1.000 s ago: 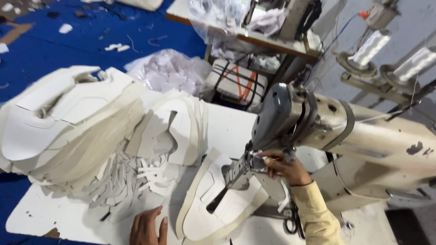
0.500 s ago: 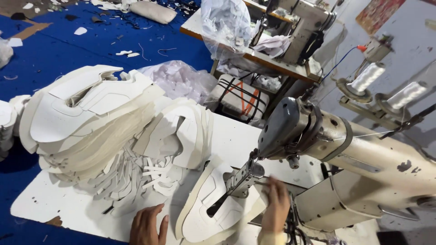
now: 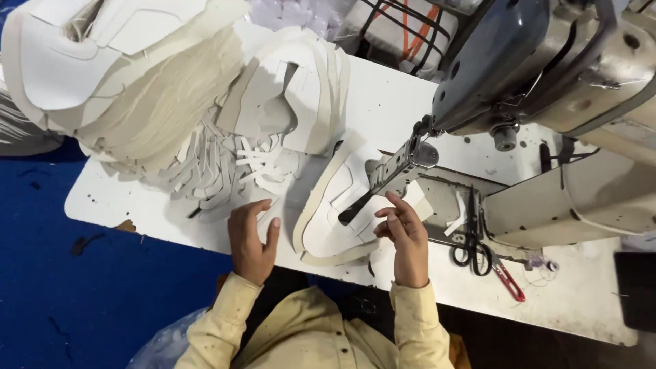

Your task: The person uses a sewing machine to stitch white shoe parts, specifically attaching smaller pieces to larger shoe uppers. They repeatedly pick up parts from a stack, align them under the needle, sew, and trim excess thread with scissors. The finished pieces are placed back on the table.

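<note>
A stack of white shoe-upper pieces (image 3: 329, 217) lies on the white sewing table (image 3: 424, 109), under the presser foot arm (image 3: 383, 183) of a grey industrial sewing machine (image 3: 547, 68). My left hand (image 3: 251, 240) rests on the table at the stack's left edge, fingers loosely spread and holding nothing. My right hand (image 3: 403, 236) hovers at the stack's right side, just below the presser foot, fingers curled with fingertips touching the top white piece. Both sleeves are pale yellow.
A large heap of white cut pieces (image 3: 130, 75) and loose white strips (image 3: 225, 171) fills the table's left part. Black scissors (image 3: 471, 249) and red-handled thread snips (image 3: 509, 281) lie right of my right hand. Blue floor (image 3: 68, 287) lies to the left.
The view has moved in close over the table. My right hand has come down from the machine head to the white pieces by the presser foot. My left hand stays at the stack's left.
</note>
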